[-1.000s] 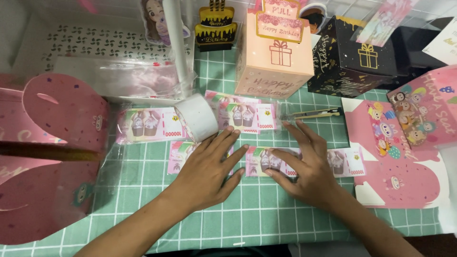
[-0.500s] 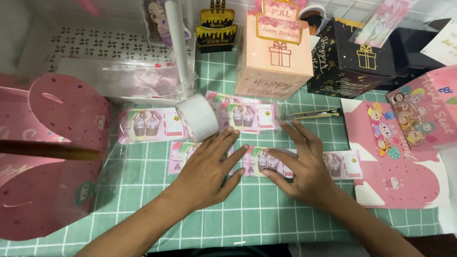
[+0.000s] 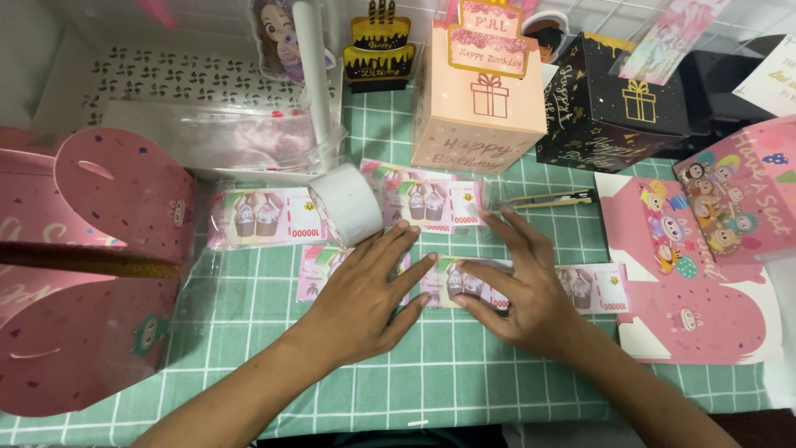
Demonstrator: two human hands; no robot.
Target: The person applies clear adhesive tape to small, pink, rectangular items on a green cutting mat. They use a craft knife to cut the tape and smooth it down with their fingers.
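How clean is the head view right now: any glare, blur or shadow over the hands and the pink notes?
Head view: even overhead light, sharp focus on the left hand and right hand; soft shadows under both; mild glare on the clear plastic bags and the sleeve over the pink notes; edges slightly bowed by the wide lens.

Probably a gift-craft worktable: green cutting mat (image 3: 249, 299), birthday gift boxes (image 3: 481, 99), tape roll (image 3: 347, 203)
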